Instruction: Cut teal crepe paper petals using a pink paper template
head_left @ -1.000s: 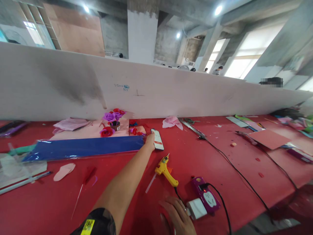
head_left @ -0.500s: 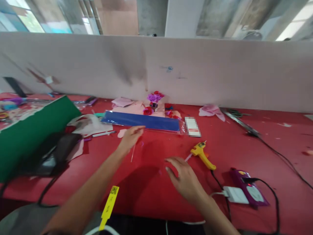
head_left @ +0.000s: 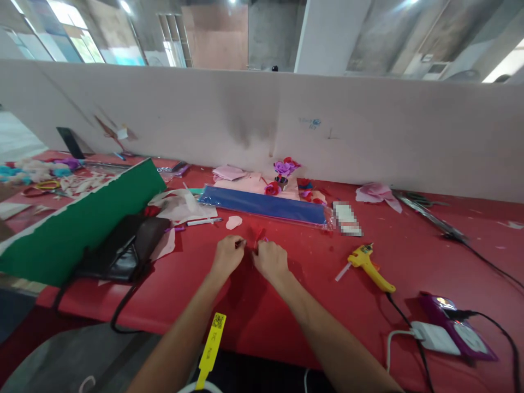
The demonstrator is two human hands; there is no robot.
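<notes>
Both hands close together over the middle of the red desk (head_left: 192, 289), forearms coming in from the near edge, probably so fine work stays central and in easy sight. Left hand (head_left: 227, 257) half curled, thumb and fingertips drawn in, a dark bit at the tips; can't tell if it's gripped. Right hand (head_left: 272, 258) bent in, fingers folded down beside a red petal piece (head_left: 259, 234), which sits just past the fingertips, between the hands but nearer the right; pinched or only touched, can't tell. Small reach suggests a light fingertip hold, since the piece looks thin and easy to crush. Yellow glue gun (head_left: 363, 258) lies on its side to the right, glue stick (head_left: 343, 272) poking out the back, nozzle pointing away from the person, likely for safety; its cord runs down past the purple power strip (head_left: 470, 334). Blue sheet pack (head_left: 264, 206) in clear film lies lengthwise behind the hands, seemingly pushed back for room. Potted paper flowers (head_left: 284, 168) stand behind it, presumably out of the way. Pale pink petal cutout (head_left: 233, 222) lies flat just beyond the left hand, within reach.
</notes>
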